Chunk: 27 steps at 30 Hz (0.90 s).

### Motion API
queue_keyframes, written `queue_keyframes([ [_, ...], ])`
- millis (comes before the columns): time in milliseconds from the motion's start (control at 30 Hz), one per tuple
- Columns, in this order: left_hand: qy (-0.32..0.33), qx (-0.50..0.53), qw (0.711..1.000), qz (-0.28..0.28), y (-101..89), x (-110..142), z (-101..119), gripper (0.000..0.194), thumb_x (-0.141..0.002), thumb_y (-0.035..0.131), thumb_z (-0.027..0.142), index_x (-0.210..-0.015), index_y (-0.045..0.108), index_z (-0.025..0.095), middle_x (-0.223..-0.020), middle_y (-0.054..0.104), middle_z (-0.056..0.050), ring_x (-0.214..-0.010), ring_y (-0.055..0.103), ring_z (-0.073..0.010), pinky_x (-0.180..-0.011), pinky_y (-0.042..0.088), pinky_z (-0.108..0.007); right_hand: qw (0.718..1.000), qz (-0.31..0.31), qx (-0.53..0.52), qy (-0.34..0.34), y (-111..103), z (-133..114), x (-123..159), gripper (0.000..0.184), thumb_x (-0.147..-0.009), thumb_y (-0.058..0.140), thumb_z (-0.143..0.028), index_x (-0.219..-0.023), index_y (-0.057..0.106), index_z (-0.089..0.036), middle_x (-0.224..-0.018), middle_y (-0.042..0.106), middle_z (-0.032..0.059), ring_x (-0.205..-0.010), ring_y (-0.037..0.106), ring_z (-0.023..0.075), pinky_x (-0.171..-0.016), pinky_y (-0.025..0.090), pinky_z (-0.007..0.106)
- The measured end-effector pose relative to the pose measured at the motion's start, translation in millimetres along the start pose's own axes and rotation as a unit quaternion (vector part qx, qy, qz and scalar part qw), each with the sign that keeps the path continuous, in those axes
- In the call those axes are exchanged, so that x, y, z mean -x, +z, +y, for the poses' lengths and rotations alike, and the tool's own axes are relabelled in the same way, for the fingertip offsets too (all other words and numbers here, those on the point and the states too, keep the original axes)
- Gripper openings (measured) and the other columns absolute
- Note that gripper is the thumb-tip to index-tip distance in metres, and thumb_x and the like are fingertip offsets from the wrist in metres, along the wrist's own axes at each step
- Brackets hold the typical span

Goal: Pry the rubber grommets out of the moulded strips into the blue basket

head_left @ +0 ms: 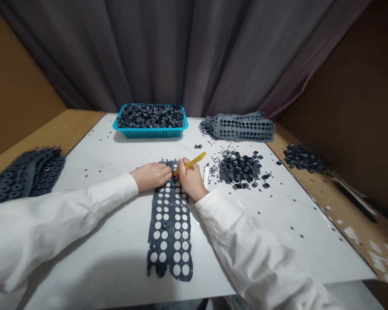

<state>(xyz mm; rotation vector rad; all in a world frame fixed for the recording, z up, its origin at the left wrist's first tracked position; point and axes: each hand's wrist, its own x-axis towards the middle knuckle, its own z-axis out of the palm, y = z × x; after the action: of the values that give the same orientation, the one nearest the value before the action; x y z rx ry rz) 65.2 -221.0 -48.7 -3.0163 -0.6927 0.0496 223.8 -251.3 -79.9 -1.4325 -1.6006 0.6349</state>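
Note:
A dark grey rubber sheet (pixel 170 215) full of round holes lies lengthwise on the white table in front of me. A few round rubber parts still sit in it. My left hand (pixel 155 175) rests at the sheet's far end, fingers bent and pressed together on it; what they pinch, if anything, is hidden. My right hand (pixel 191 177) grips a yellow stick-like tool (pixel 195 160), its lower end down at the sheet beside my left fingertips. Just right of that hand lies a white-handled knife (pixel 206 175), partly covered by the hand.
A blue basket (pixel 151 132) heaped with small dark rubber parts stands at the back. Punched sheets (pixel 245 127) are stacked at the back right, near a pile of loose parts (pixel 241 169). Unpunched-looking sheets (pixel 26 172) lie left; more dark pieces (pixel 302 158) lie right.

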Motion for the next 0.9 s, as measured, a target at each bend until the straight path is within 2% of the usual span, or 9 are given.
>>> queue_keyframes([
  [100, -0.082, 0.122, 0.986, 0.082, -6.1, -0.2, -13.2, 0.019, -0.088, 0.041, 0.017, -0.084, 0.06, 0.015, -0.083, 0.064, -0.007, -0.077, 0.059, -0.0172, -0.072, 0.046, -0.028, 1.0, -0.003, -0.004, 0.003, 1.0, 1.9, 0.6, 0.03, -0.092, 0.031, -0.029, -0.063, 0.036, -0.024, -0.045, 0.05, -0.0024, -0.044, 0.051, 0.0144, -0.048, 0.037, 0.024],
  [167, -0.187, 0.225, 0.939, 0.182, -14.8, 0.8, -25.7, 0.023, -0.088, 0.043, 0.03, -0.085, 0.061, 0.015, -0.084, 0.066, -0.006, -0.077, 0.059, -0.0164, -0.073, 0.045, -0.027, 1.0, -0.004, -0.015, 0.011, 1.3, 2.5, 1.1, 0.03, -0.092, 0.032, -0.029, -0.062, 0.036, -0.024, -0.044, 0.05, -0.003, -0.043, 0.051, 0.014, -0.048, 0.037, 0.023],
  [233, -0.27, 0.33, 0.875, 0.23, -21.9, 3.6, -37.8, 0.03, -0.084, 0.046, 0.041, -0.083, 0.061, 0.014, -0.08, 0.067, -0.005, -0.069, 0.057, -0.0147, -0.066, 0.045, -0.025, 0.999, -0.005, -0.041, 0.024, 1.2, 3.2, 1.1, 0.031, -0.091, 0.033, -0.031, -0.061, 0.037, -0.023, -0.043, 0.05, -0.0035, -0.042, 0.051, 0.0133, -0.047, 0.038, 0.023],
  [300, -0.297, 0.431, 0.829, 0.194, -23.7, 7.9, -45.6, 0.036, -0.079, 0.05, 0.048, -0.081, 0.06, 0.013, -0.076, 0.067, -0.005, -0.057, 0.052, -0.0114, -0.055, 0.041, -0.023, 0.995, -0.013, -0.086, 0.047, 0.7, 4.2, 0.2, 0.031, -0.09, 0.035, -0.034, -0.062, 0.039, -0.023, -0.044, 0.052, -0.0035, -0.041, 0.052, 0.0127, -0.046, 0.04, 0.022],
  [367, -0.295, 0.492, 0.808, 0.137, -19.9, 12.1, -46.9, 0.038, -0.077, 0.053, 0.049, -0.083, 0.061, 0.013, -0.074, 0.067, -0.005, -0.053, 0.05, -0.0106, -0.05, 0.038, -0.022, 0.988, -0.013, -0.133, 0.073, 0.3, 5.8, -2.1, 0.031, -0.09, 0.036, -0.039, -0.064, 0.043, -0.022, -0.046, 0.055, -0.0036, -0.039, 0.052, 0.0122, -0.044, 0.04, 0.022],
  [467, -0.257, 0.473, 0.836, 0.104, -10.6, 13.9, -39.4, 0.035, -0.08, 0.051, 0.04, -0.098, 0.064, 0.014, -0.073, 0.067, -0.003, -0.062, 0.057, -0.0138, -0.057, 0.042, -0.023, 0.985, 0.005, -0.151, 0.081, 0.6, 8.4, -7.3, 0.031, -0.089, 0.038, -0.041, -0.066, 0.046, -0.022, -0.047, 0.055, -0.0043, -0.039, 0.052, 0.0118, -0.044, 0.041, 0.021],
  [600, -0.17, 0.311, 0.93, 0.098, -5.8, 5.8, -29.1, 0.028, -0.081, 0.048, 0.024, -0.098, 0.069, 0.018, -0.083, 0.068, -0.004, -0.076, 0.06, -0.0153, -0.072, 0.045, -0.025, 0.991, 0.01, -0.118, 0.058, 2.3, 9.1, -11.8, 0.031, -0.089, 0.039, -0.039, -0.064, 0.047, -0.022, -0.046, 0.055, -0.004, -0.043, 0.055, 0.0125, -0.05, 0.043, 0.022],
  [667, -0.122, 0.242, 0.96, 0.074, -6.7, 0.4, -28.0, 0.026, -0.081, 0.049, 0.021, -0.095, 0.07, 0.017, -0.084, 0.067, -0.005, -0.078, 0.06, -0.0159, -0.076, 0.045, -0.025, 0.993, 0.01, -0.106, 0.051, 2.8, 7.7, -11.9, 0.032, -0.089, 0.038, -0.038, -0.063, 0.047, -0.021, -0.046, 0.055, -0.0036, -0.045, 0.056, 0.0129, -0.051, 0.043, 0.023],
  [900, -0.077, 0.108, 0.991, -0.017, -12.7, -13.1, -27.6, 0.02, -0.083, 0.054, 0.023, -0.096, 0.067, 0.017, -0.088, 0.064, -0.006, -0.081, 0.061, -0.0177, -0.076, 0.046, -0.026, 0.998, 0.014, -0.049, 0.035, 1.9, 1.3, -10.3, 0.03, -0.089, 0.037, -0.031, -0.062, 0.044, -0.022, -0.048, 0.055, -0.0028, -0.047, 0.056, 0.0134, -0.055, 0.042, 0.023],
])
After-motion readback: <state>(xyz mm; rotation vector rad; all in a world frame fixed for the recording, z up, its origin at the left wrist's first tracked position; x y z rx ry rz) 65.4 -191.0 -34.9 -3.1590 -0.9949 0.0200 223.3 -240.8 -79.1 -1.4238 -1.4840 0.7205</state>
